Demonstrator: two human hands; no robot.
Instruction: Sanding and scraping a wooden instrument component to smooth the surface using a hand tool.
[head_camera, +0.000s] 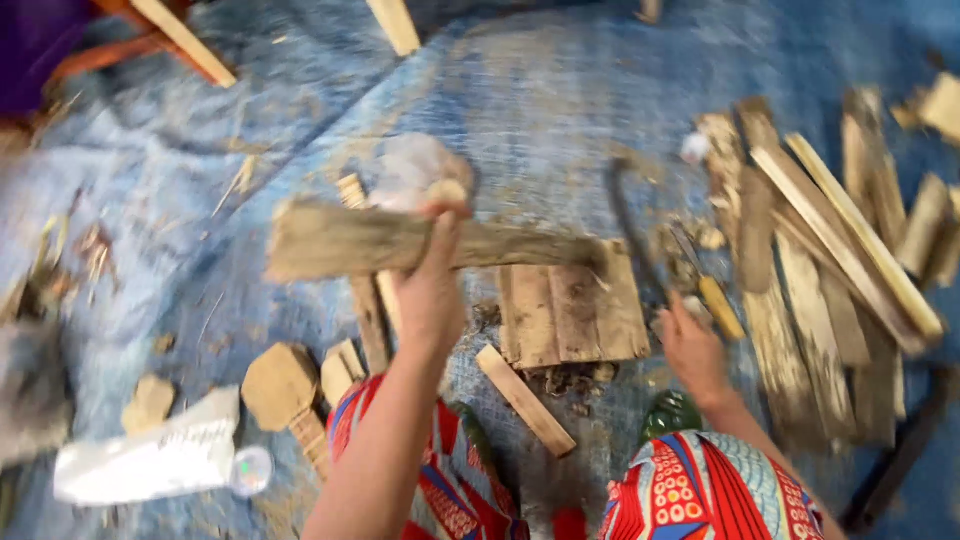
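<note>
Wooden plank in raised left hand

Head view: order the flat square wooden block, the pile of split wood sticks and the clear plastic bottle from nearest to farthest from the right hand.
From the right hand:
1. Flat square wooden block, just to its left, nearest.
2. Pile of split wood sticks, to its right.
3. Clear plastic bottle, far left at the bottom, farthest.

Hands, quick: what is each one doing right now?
Left hand: closed around a long weathered wooden plank, held up off the blue tarp.
Right hand: at a curved dark blade; grip too blurred to tell.
</note>
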